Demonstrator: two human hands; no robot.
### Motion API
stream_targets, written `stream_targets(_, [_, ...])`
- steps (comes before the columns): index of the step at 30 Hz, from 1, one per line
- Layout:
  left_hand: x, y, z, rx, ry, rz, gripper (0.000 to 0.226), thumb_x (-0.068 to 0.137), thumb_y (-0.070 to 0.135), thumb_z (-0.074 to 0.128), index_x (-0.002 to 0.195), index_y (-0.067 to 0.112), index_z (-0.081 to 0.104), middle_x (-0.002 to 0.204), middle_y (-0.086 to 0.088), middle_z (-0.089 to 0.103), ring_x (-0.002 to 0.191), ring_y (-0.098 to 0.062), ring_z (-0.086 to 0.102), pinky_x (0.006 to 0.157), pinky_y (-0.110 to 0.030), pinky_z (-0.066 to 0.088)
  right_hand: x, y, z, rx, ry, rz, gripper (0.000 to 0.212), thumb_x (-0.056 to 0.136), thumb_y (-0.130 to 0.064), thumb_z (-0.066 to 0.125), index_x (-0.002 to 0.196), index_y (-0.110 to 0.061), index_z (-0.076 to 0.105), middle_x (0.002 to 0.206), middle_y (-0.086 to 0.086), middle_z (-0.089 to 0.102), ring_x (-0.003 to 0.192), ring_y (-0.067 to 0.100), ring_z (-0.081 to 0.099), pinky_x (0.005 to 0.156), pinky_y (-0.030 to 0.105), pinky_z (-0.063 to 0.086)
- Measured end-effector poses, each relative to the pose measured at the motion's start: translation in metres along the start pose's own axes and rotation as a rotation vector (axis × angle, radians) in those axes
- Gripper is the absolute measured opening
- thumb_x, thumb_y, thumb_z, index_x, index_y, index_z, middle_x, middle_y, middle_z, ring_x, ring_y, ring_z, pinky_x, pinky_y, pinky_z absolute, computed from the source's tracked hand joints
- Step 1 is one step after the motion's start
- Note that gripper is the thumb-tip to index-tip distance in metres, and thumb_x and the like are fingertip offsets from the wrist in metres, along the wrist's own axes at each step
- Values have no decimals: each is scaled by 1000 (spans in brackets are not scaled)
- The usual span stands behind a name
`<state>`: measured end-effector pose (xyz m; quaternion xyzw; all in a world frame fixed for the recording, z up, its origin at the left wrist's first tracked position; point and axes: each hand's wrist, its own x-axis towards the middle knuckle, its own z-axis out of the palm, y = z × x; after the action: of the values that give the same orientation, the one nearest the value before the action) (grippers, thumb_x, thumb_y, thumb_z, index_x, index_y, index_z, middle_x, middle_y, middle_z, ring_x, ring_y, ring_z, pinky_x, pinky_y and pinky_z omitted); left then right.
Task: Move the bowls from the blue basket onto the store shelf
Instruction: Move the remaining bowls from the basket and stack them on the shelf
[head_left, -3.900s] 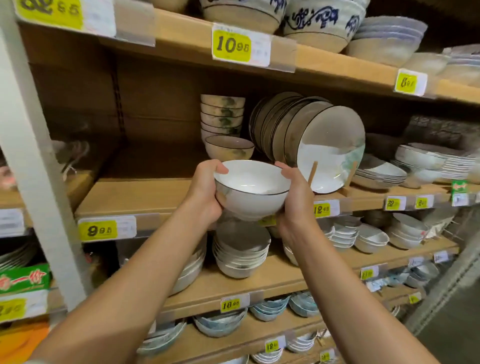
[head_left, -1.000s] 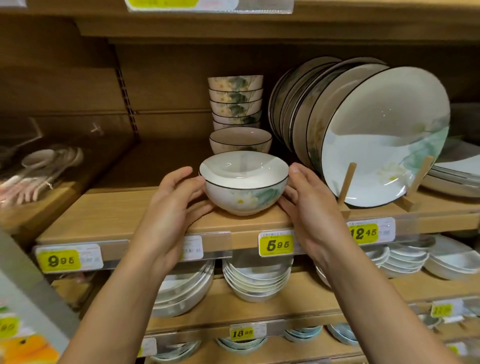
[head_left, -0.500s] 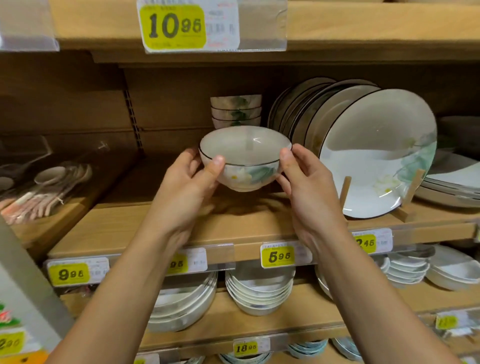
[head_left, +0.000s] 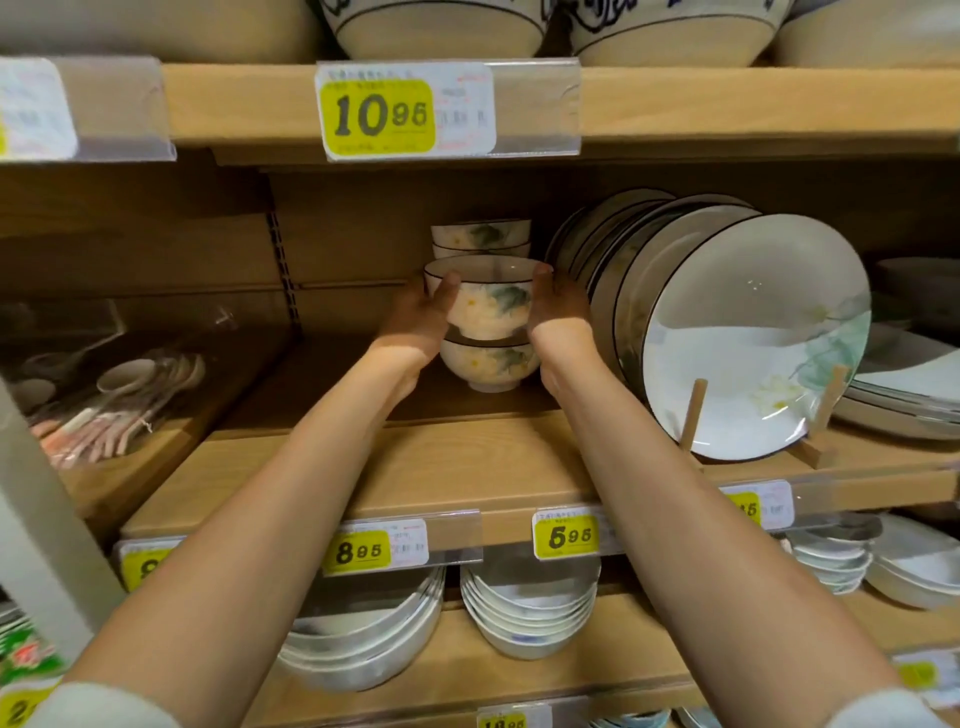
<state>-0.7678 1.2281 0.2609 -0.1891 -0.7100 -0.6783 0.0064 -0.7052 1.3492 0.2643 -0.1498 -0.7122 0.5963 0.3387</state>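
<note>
1. Both hands hold one flowered bowl (head_left: 491, 306) far back on the middle shelf (head_left: 467, 467). The left hand (head_left: 415, 317) grips its left side with the thumb across the near wall. The right hand (head_left: 558, 312) clasps its right side, a fingertip at the rim
2. The bowl sits in, or just above, a matching lower bowl (head_left: 488, 366) that stands on the shelf; whether it has seated cannot be told. A stack (head_left: 480, 236) of the same bowls stands just behind, and upright plates (head_left: 753, 332) lean just to the right. The blue basket is out of view
3. Judged risks: released off-centre, the bowl could rock on the lower bowl and chip a rim. The right hand is close to the plates and could knock them as it pulls out. A push farther back would strike the stack
4. Half a second earlier the bowl was held in the air over the near part of the shelf, clear of everything. It is now farther back and lower, over the lower bowl. A second ago it stood at the near edge, with both hands spread beside it
</note>
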Motion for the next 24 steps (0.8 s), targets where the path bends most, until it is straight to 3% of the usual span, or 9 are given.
stream_targets(2, [4, -8, -2, 81, -39, 30, 54, 96, 48, 46, 140, 17, 43, 141, -2, 50, 131, -24, 45, 112, -44, 36, 2, 7, 2, -49, -15, 9, 47, 104, -40, 28, 132, -10, 51, 135, 14, 53, 125, 31, 49, 108, 42, 37])
stream_targets(4, [6, -15, -4, 129, -58, 46, 49, 98, 47, 43, 138, 19, 44, 125, 9, 54, 127, -18, 48, 109, -35, 38, 4, 13, 4, -94, -39, 15, 49, 104, -40, 26, 133, -8, 50, 137, 16, 52, 126, 33, 48, 108, 43, 37])
stream_targets(7, [6, -21, -5, 172, -56, 84, 43, 100, 45, 39, 137, 24, 45, 104, 24, 48, 92, 11, 49, 76, 2, 35, 5, 19, 7, -138, -38, 10, 50, 104, -40, 26, 137, -10, 47, 139, 15, 51, 128, 32, 47, 109, 43, 36])
stream_targets(8, [5, -22, -5, 192, -44, 100, 43, 100, 45, 39, 137, 24, 46, 101, 27, 47, 82, 17, 44, 62, 8, 31, 6, 21, 8, -143, -31, 2, 50, 104, -41, 26, 137, -11, 48, 139, 14, 51, 128, 32, 47, 109, 43, 36])
stream_targets(10, [5, -25, -5, 206, -25, 124, 43, 101, 43, 39, 137, 21, 48, 100, 26, 47, 74, 21, 42, 52, 10, 28, 8, 24, 9, -145, -25, -8, 49, 104, -41, 26, 136, -12, 48, 138, 14, 53, 127, 32, 48, 109, 43, 37])
stream_targets(16, [11, -36, -1, 245, -42, 89, 46, 101, 45, 38, 138, 20, 47, 107, 20, 49, 80, 15, 43, 58, 4, 28, 17, 35, 9, -167, -36, 42, 50, 104, -41, 25, 138, -11, 47, 141, 12, 50, 130, 30, 46, 112, 40, 33])
stream_targets(20, [17, -43, 1, 233, -69, 72, 46, 101, 44, 38, 138, 20, 47, 117, 12, 52, 106, -4, 48, 86, -16, 32, 22, 39, 8, -178, -33, 40, 50, 104, -39, 26, 140, -11, 45, 144, 12, 48, 132, 29, 44, 112, 38, 31])
stream_targets(24, [19, -48, 4, 218, -65, 50, 48, 100, 46, 38, 139, 19, 47, 116, 12, 49, 107, -6, 45, 90, -22, 29, 25, 42, 9, -182, -23, 19, 48, 104, -36, 27, 139, -8, 46, 143, 14, 48, 131, 30, 45, 111, 37, 32])
